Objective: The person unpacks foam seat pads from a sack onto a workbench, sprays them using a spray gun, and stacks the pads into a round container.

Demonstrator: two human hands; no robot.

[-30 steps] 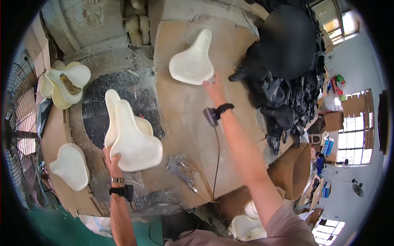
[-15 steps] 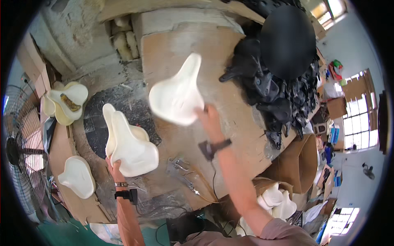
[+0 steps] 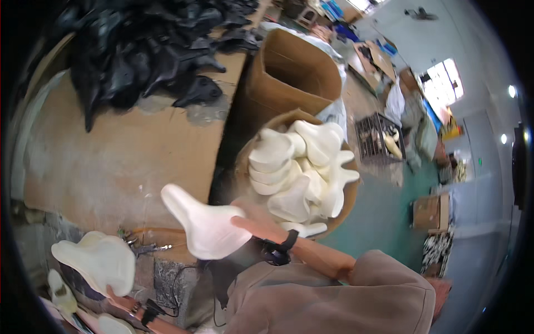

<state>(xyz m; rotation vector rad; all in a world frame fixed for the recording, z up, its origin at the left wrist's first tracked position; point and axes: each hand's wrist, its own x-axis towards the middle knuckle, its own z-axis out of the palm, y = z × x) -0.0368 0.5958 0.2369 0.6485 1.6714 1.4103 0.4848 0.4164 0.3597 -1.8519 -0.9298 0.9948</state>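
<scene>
A white foam bicycle saddle pad is in my right hand, which grips it by the wide end; its narrow nose points up and left. It hangs between the table's near edge and a box of similar pads, and the hand is slightly blurred. At lower left, my left hand is closed on the edge of another white saddle pad, which overlaps one more pad behind it. Several white saddle pads are heaped in a round-sided cardboard box to the right of my right hand.
Black saddle shells lie piled on the cardboard-covered table. Beside the pile stands an open cardboard box. A metal air tool with an orange hose lies near my hands. Farther right, a dark crate sits on the green floor.
The view has swung to the right, toward the box of pads. My right hand has carried its saddle pad from over the table to near that box. My left hand still holds its pad.
</scene>
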